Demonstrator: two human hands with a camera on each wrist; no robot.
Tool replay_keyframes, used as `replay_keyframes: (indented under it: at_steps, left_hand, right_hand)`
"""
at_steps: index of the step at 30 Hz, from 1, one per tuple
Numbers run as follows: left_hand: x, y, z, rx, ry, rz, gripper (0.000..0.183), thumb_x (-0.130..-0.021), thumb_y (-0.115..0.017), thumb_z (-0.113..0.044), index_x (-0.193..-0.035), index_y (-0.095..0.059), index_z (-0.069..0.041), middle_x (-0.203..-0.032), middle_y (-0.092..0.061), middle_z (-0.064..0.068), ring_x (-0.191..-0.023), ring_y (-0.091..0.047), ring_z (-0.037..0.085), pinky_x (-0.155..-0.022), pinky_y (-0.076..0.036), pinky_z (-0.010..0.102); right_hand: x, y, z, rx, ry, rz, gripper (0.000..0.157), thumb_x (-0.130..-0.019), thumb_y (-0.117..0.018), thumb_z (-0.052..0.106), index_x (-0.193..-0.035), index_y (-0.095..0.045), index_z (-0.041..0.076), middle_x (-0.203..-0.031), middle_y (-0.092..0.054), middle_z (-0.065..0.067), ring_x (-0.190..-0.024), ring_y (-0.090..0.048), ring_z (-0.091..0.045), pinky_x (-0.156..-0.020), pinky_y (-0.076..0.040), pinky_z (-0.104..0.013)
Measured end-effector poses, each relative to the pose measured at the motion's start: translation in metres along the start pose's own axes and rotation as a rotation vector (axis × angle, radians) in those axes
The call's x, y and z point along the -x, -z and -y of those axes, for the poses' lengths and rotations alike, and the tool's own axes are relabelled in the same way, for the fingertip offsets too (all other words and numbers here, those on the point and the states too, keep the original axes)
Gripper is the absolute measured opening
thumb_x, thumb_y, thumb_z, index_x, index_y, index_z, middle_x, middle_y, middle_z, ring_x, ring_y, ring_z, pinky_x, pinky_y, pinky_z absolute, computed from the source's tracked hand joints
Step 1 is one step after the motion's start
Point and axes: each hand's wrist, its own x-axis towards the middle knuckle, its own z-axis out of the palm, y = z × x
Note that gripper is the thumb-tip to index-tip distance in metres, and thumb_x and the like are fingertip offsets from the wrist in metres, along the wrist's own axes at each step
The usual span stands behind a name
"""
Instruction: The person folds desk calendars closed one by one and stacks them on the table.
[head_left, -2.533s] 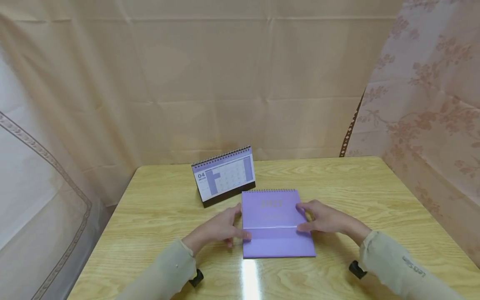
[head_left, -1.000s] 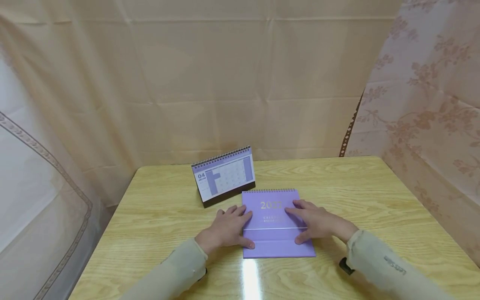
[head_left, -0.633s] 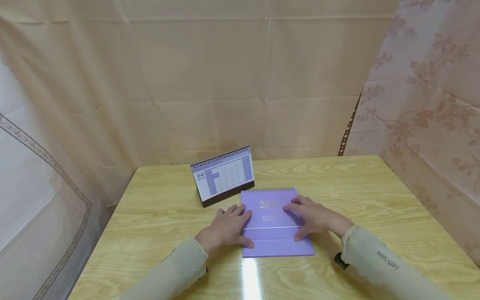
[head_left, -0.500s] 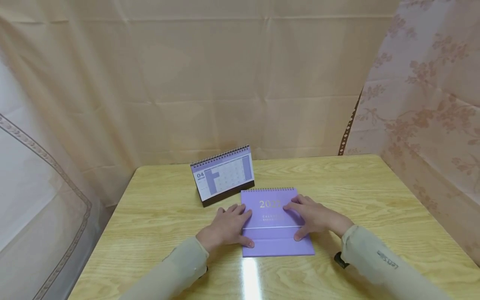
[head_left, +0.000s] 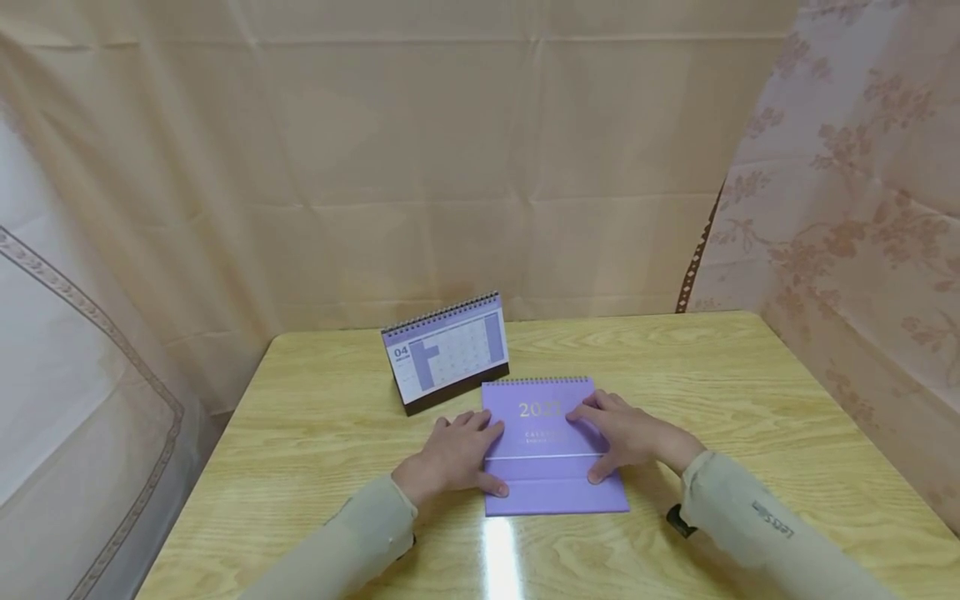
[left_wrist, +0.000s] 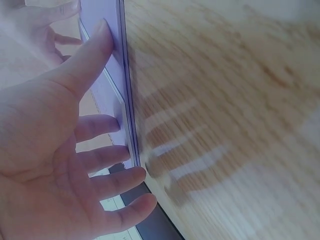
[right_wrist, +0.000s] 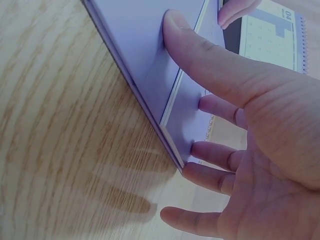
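Observation:
A purple desk calendar [head_left: 551,471] with "2022"-like gold print and a spiral along its far edge lies flat on the wooden table. My left hand [head_left: 453,454] rests over its left edge, fingers spread and the thumb on the lower part. On the opposite side my right hand [head_left: 633,433] touches the cover with spread fingertips, covering part of the print; its thumb [right_wrist: 177,22] presses near the fold in the right wrist view. In the left wrist view the fingers [left_wrist: 122,182] reach loosely along the calendar's edge, without curling round it.
Behind and to the left, a second desk calendar [head_left: 457,350] stands tilted, showing a page marked 04, its dark base close to the purple one's corner. A beige curtain [head_left: 420,167] hangs past the table's [head_left: 675,358] far edge; patterned cloth [head_left: 862,208] hangs on the right.
Both hands have gone from the purple calendar's side edges to lying on its cover with fingers spread. Over the last half second they have stayed put, and both calendars keep their places.

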Motion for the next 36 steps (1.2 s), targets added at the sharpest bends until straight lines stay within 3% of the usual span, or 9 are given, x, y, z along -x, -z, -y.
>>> replay_keyframes:
  at_steps: [6, 17, 21, 25, 32, 36]
  left_hand:
    - [-0.001, -0.001, -0.001, -0.003, -0.002, -0.001, 0.097, -0.079, -0.076, -0.065, -0.154, -0.044, -0.013, -0.159, -0.037, 0.014, -0.145, -0.035, 0.039, -0.112, -0.031, 0.065]
    - [0.002, 0.001, -0.001, 0.003, -0.003, 0.014, 0.095, -0.080, -0.074, -0.066, -0.155, -0.043, -0.014, -0.160, -0.036, 0.014, -0.144, -0.035, 0.040, -0.112, -0.030, 0.065]
    - [0.000, 0.001, 0.002, 0.013, -0.009, 0.015, 0.095, -0.080, -0.075, -0.066, -0.154, -0.045, -0.015, -0.160, -0.037, 0.012, -0.145, -0.035, 0.039, -0.112, -0.029, 0.066]
    - [-0.002, 0.002, 0.011, -0.005, -0.030, -0.004, 0.090, -0.080, -0.076, -0.066, -0.150, -0.050, -0.016, -0.156, -0.043, 0.011, -0.142, -0.039, 0.037, -0.112, -0.030, 0.065]
    - [0.002, 0.020, 0.031, 0.048, -0.084, -0.151, 0.065, -0.090, -0.072, -0.052, -0.139, -0.061, -0.011, -0.141, -0.059, 0.013, -0.128, -0.055, 0.034, -0.102, -0.045, 0.058]
    - [0.010, 0.038, 0.043, 0.113, -0.087, -0.249, 0.048, -0.095, -0.071, -0.038, -0.132, -0.066, -0.007, -0.130, -0.065, 0.011, -0.117, -0.062, 0.031, -0.098, -0.050, 0.050]
  right_hand:
    - [0.001, -0.001, -0.001, -0.031, -0.025, 0.001, 0.080, -0.072, -0.093, 0.032, -0.140, -0.056, 0.014, -0.138, -0.045, -0.012, -0.129, -0.044, -0.036, -0.108, -0.037, -0.062]
    - [0.003, 0.000, 0.003, 0.008, -0.006, -0.001, 0.081, -0.073, -0.093, 0.032, -0.141, -0.055, 0.010, -0.139, -0.045, -0.017, -0.130, -0.044, -0.040, -0.105, -0.039, -0.063]
    - [0.003, 0.001, 0.006, 0.037, -0.025, 0.024, 0.083, -0.075, -0.091, 0.033, -0.144, -0.053, 0.011, -0.145, -0.042, -0.020, -0.133, -0.041, -0.044, -0.104, -0.037, -0.068]
    - [0.002, 0.005, 0.013, 0.066, 0.017, 0.037, 0.084, -0.079, -0.088, 0.036, -0.148, -0.049, 0.008, -0.148, -0.040, -0.026, -0.133, -0.039, -0.052, -0.102, -0.035, -0.072]
    - [-0.010, 0.026, 0.024, 0.013, 0.168, -0.038, 0.070, -0.096, -0.072, 0.031, -0.150, -0.043, -0.002, -0.145, -0.043, -0.031, -0.132, -0.044, -0.050, -0.107, -0.037, -0.064]
    - [-0.022, 0.044, 0.026, -0.085, 0.165, -0.035, 0.068, -0.103, -0.061, 0.037, -0.155, -0.036, 0.000, -0.149, -0.041, -0.026, -0.134, -0.045, -0.045, -0.109, -0.038, -0.060]
